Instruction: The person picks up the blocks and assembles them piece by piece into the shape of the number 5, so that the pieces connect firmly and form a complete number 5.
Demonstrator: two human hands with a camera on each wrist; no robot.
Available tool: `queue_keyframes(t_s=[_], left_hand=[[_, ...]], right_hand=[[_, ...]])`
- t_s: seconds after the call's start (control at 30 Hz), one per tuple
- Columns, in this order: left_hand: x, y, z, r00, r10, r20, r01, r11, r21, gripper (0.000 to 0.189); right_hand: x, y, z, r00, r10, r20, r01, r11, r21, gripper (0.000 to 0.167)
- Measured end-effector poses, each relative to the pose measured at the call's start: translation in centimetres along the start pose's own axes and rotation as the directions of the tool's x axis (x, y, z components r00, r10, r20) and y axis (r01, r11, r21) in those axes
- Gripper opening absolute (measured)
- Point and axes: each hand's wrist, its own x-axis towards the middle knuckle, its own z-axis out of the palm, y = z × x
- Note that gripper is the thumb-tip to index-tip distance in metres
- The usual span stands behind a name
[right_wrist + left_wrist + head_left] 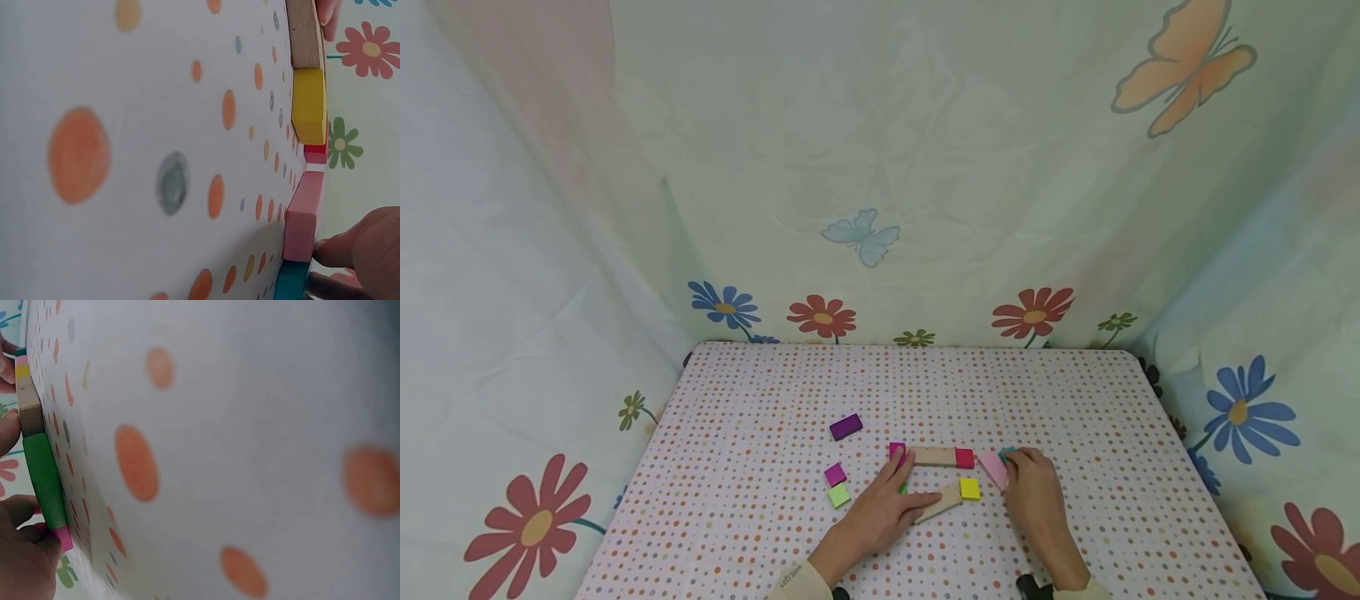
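Observation:
My left hand (880,517) spreads over the left end of a row of blocks. Its fingertips reach a magenta block (897,450) and the upper wooden plank (934,457), while the thumb rests on the lower wooden plank (942,502). A green block (47,478) lies beneath this hand, mostly covered from above. My right hand (1037,496) pinches a teal block (292,279) beside a pink triangular block (992,471), its thumb touching the pink edge. A red block (965,458) abuts the upper plank; a yellow block (970,489) ends the lower one.
Left of the arrangement, a magenta cube (835,475) touches a light green cube (839,496). Farther back lies a purple block (846,427). A dotted cloth covers the table (760,392), and a printed curtain (880,150) encloses its back and sides.

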Motion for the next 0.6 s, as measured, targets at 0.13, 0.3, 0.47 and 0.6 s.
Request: queue_keyframes(t_s=[0.13, 0.3, 0.47, 0.6], left_hand=[[0.0, 0.0, 0.0, 1.0, -0.002, 0.003, 0.002, 1.0, -0.001, 0.039], [-0.1, 0.1, -0.1, 1.0, -0.007, 0.004, 0.007, 1.0, -0.008, 0.039], [-0.1, 0.1, -0.2, 1.0, -0.006, 0.007, 0.006, 1.0, -0.009, 0.039], [0.0, 0.1, -0.2, 1.0, -0.009, 0.013, 0.009, 1.0, -0.014, 0.04]], right_hand=[[0.0, 0.3, -0.2, 1.0, 0.021, -0.005, -0.021, 1.0, 0.011, 0.023], [0.2, 0.8, -0.2, 1.0, 0.0, -0.012, 0.0, 1.0, -0.016, 0.025], [0.4, 1.2, -0.3, 0.999, -0.038, -0.026, 0.038, 0.999, -0.03, 0.024], [0.5, 1.4, -0.4, 1.0, -0.029, -0.008, 0.029, 0.999, -0.037, 0.025]])
